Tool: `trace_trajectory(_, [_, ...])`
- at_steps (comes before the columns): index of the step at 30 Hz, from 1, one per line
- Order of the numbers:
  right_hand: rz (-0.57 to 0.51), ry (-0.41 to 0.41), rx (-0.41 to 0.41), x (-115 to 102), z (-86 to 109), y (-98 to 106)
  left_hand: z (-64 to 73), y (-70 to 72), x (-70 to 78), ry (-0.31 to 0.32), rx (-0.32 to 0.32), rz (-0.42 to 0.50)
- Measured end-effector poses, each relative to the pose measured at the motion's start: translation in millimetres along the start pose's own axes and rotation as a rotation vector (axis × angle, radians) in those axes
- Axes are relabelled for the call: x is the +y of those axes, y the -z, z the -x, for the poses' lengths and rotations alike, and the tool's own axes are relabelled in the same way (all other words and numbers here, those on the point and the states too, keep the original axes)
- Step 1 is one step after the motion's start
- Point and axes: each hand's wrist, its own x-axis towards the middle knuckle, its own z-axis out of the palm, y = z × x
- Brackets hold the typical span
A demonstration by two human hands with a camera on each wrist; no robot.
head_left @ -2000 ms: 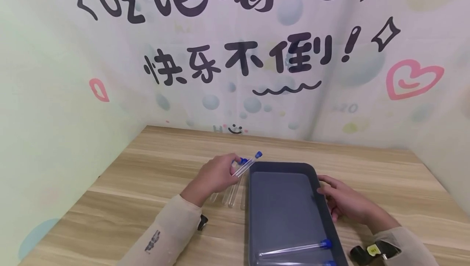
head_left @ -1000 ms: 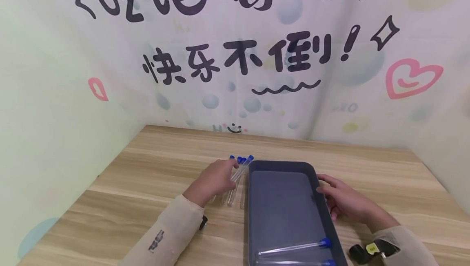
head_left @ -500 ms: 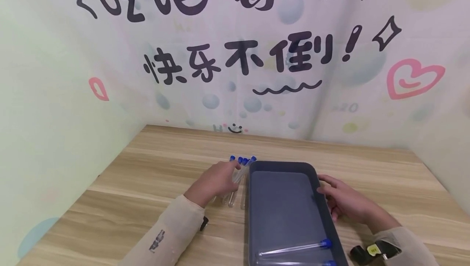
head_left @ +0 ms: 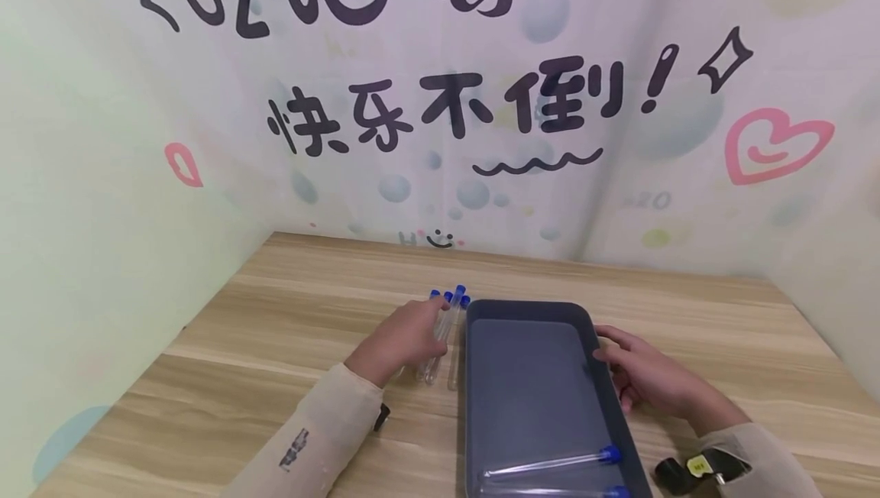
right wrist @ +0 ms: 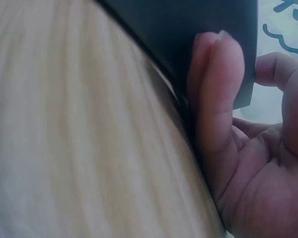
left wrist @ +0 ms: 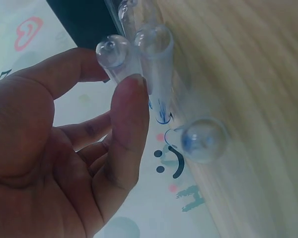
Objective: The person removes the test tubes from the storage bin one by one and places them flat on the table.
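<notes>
My left hand (head_left: pixel 402 334) pinches a clear test tube (head_left: pixel 451 316) with a blue cap, just left of the tray. In the left wrist view, the tube's rounded end (left wrist: pixel 113 51) shows between the thumb and a finger. More capped test tubes (head_left: pixel 453 377) lie on the table around and below that hand, partly hidden by it. My right hand (head_left: pixel 649 379) grips the right wall of the dark grey tray (head_left: pixel 532 383). Its fingertips (right wrist: pixel 221 64) press the tray's outer side in the right wrist view. Inside the tray, near its front end, lie two capped test tubes (head_left: pixel 550 466).
A wood-grain table (head_left: pixel 241 337) carries everything. Behind it hangs a printed cloth (head_left: pixel 385 177) with large dark lettering, and pale walls stand at both sides. A black wrist device (head_left: pixel 701 471) is strapped at the right sleeve.
My left hand has come slightly lower, and the cap end of its tube has swung left, away from the tray's corner. The right hand and tray have stayed put.
</notes>
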Motion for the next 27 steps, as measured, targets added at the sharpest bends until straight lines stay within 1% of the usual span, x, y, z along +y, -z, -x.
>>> trace_trajectory(6, [-0.005,-0.002,-0.007,-0.2,-0.7,0.8,-0.7,-0.6,0.0,0.011,-0.01,-0.004])
trace_trajectory(14, [-0.009,-0.015,0.0,0.5,-2.0,1.3,0.6,0.0,0.4,0.002,-0.009,-0.014])
trace_trajectory(19, [-0.016,-0.009,-0.011,1.3,-2.2,1.9,0.1,-1.0,-0.2,-0.009,0.005,-0.047])
trace_trajectory(23, [-0.017,0.007,-0.026,1.4,-2.0,1.7,-0.4,-2.0,-0.2,-0.006,0.01,-0.078])
trace_trajectory(27, [-0.024,-0.006,-0.019,1.0,-1.8,1.7,-1.7,-2.9,-0.5,-0.005,0.022,-0.09])
